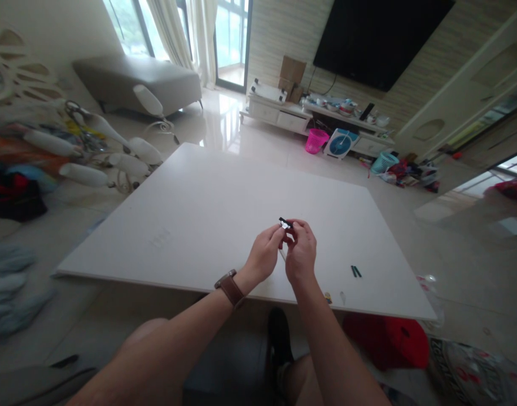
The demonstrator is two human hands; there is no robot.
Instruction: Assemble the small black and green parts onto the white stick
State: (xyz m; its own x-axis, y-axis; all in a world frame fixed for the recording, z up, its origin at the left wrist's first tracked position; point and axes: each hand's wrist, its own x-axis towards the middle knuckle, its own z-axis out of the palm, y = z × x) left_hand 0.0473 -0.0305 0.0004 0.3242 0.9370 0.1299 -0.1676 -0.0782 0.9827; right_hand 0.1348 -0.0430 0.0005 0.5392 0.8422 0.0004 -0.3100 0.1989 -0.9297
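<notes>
Over the white table (233, 197), both my hands meet around a small black and shiny silver piece (285, 224), too small to name exactly. My left hand (264, 251), below a brown watch strap, pinches it from the left. From the right, my right hand (301, 245) grips it with closed fingers. A thin pale stick-like thing (283, 255) shows between the hands; which hand holds it I cannot tell. To the right lie two short dark green strips (356, 272). Beside my right forearm are a small yellow figure (328, 298) and a small clear piece (343, 297).
Several faint clear pieces (160, 239) lie on the table's left. A chandelier with white shades (131, 163) stands close to its left edge. Below the front right edge are a red stool-like object (394, 341) and a printed bag (474, 366). A pink basket (316, 140) stands beyond.
</notes>
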